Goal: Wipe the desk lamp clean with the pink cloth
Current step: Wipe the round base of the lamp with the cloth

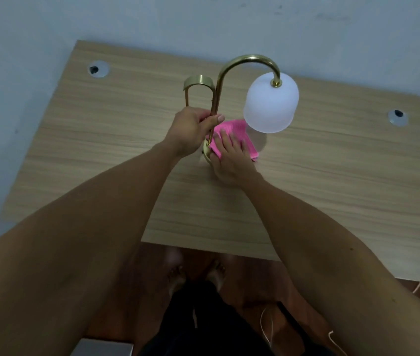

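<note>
Gripping the upright brass stem of the gold desk lamp with its frosted white shade (270,102), the left hand (191,131) is closed around it mid-table, while just right and nearer, the right hand (232,160) presses flat, fingers spread, holding the pink cloth (237,132) against the lamp's base on the wooden table (101,140).

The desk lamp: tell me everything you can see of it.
The desk lamp stands upright near the middle of the wooden desk. A thin brass-coloured stem rises from a round brass base, arches over and ends in a frosted white bell-shaped shade hanging mouth down. A second brass loop curves behind the stem. The left hand grips the lower stem; the right hand presses the pink cloth flat on the base, hiding most of it.
</note>
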The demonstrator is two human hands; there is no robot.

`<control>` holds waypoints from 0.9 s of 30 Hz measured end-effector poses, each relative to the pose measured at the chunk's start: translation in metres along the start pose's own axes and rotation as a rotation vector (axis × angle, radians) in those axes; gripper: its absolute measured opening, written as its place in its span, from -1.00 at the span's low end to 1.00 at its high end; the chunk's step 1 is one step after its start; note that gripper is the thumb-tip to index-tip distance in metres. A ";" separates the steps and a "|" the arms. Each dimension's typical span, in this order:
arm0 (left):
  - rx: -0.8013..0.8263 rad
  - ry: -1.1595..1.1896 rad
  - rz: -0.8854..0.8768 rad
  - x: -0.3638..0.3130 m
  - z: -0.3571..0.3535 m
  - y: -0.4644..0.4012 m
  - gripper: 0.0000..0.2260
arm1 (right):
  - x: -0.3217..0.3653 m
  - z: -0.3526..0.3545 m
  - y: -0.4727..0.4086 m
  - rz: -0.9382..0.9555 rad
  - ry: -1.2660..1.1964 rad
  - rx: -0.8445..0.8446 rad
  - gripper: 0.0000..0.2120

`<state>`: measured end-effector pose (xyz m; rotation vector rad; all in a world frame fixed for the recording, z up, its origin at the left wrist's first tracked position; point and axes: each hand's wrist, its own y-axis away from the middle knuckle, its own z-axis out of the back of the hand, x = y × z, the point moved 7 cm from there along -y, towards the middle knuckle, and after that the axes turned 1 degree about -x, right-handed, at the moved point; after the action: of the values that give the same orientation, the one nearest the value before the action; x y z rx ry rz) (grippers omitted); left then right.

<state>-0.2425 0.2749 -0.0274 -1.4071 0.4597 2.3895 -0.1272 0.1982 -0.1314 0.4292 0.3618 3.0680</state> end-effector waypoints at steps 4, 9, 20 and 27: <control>0.022 0.034 -0.020 0.000 0.000 0.000 -0.49 | -0.014 -0.012 0.040 0.080 0.023 0.003 -0.36; 0.021 0.026 -0.022 0.000 0.002 0.000 -0.56 | -0.022 0.002 0.015 -0.023 0.056 0.003 -0.40; 0.034 0.050 -0.012 0.005 0.000 -0.004 -0.59 | -0.016 -0.007 0.033 -0.032 0.070 -0.010 -0.33; 0.055 0.057 -0.014 0.005 -0.001 -0.003 -0.58 | 0.014 -0.035 0.062 0.138 0.056 0.009 -0.35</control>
<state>-0.2422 0.2777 -0.0324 -1.4523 0.5240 2.3129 -0.1502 0.1312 -0.1461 0.3854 0.3620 3.2193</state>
